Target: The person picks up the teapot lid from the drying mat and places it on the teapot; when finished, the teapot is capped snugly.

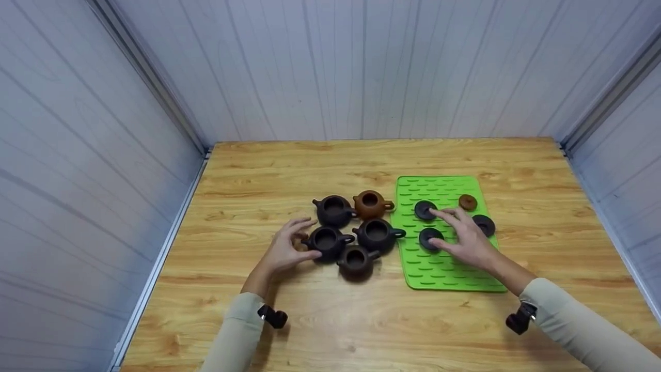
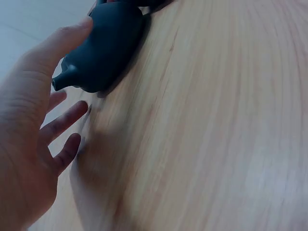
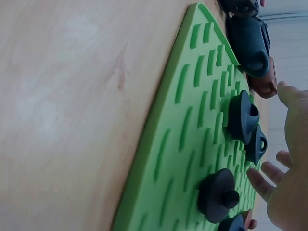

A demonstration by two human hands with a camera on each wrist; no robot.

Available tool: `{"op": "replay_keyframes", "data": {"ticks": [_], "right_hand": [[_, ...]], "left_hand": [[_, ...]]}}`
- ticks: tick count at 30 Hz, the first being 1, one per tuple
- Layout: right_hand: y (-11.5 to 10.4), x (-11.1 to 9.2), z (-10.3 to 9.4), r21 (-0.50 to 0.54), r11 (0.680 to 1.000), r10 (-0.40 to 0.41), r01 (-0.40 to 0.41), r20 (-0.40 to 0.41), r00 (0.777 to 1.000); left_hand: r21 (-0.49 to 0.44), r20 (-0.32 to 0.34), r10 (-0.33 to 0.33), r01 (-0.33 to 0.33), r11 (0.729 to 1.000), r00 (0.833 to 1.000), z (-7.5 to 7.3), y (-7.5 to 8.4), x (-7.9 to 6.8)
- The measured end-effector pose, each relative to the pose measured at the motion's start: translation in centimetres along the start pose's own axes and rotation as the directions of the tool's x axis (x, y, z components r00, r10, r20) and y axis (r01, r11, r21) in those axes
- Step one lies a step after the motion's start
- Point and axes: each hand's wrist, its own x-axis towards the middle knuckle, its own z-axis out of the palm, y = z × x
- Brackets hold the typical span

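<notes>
My left hand (image 1: pixel 283 249) is at the spout side of a dark teapot (image 1: pixel 326 244), thumb and fingers spread around it. In the left wrist view the thumb overlaps the teapot's body (image 2: pixel 113 43); whether it touches I cannot tell. Over the green mat (image 1: pixel 439 279), my right hand (image 1: pixel 471 242) reaches with spread fingers toward two dark round lids, a far one (image 1: pixel 424 210) and a near one (image 1: pixel 429 238). The right wrist view shows a gap between those fingers and a knobbed lid (image 3: pixel 214 195). Nothing is held in either hand.
Beside the left teapot stand other lidless teapots: a dark one (image 1: pixel 333 212), a reddish-brown one (image 1: pixel 368 205), another dark one (image 1: pixel 377 236) and a brown one (image 1: pixel 355 263). A reddish lid (image 1: pixel 468 202) and a dark lid (image 1: pixel 484 225) lie toward the mat's right edge.
</notes>
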Motion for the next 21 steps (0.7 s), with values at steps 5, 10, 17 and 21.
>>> {"op": "replay_keyframes", "data": {"ticks": [5,10,17,21], "right_hand": [[0.4,0.0,0.4,0.085,0.996,0.038,-0.041,0.030,0.999],[1.0,0.0,0.6,0.119,0.990,0.068,-0.072,0.039,0.997],[1.5,0.2,0.8,0.164,0.985,0.036,-0.045,0.060,0.998],[1.6,0.3,0.8,0.152,0.986,0.056,-0.069,0.083,0.995]], "left_hand": [[-0.070,0.011,-0.020,0.020,0.997,1.000,0.1,0.1,0.1],[-0.127,0.046,-0.034,0.039,0.991,0.998,0.2,0.1,0.2],[-0.124,0.050,0.008,-0.002,0.992,0.999,0.0,-0.3,0.1],[-0.158,0.056,0.018,-0.009,0.987,0.998,0.1,-0.6,0.1]]}}
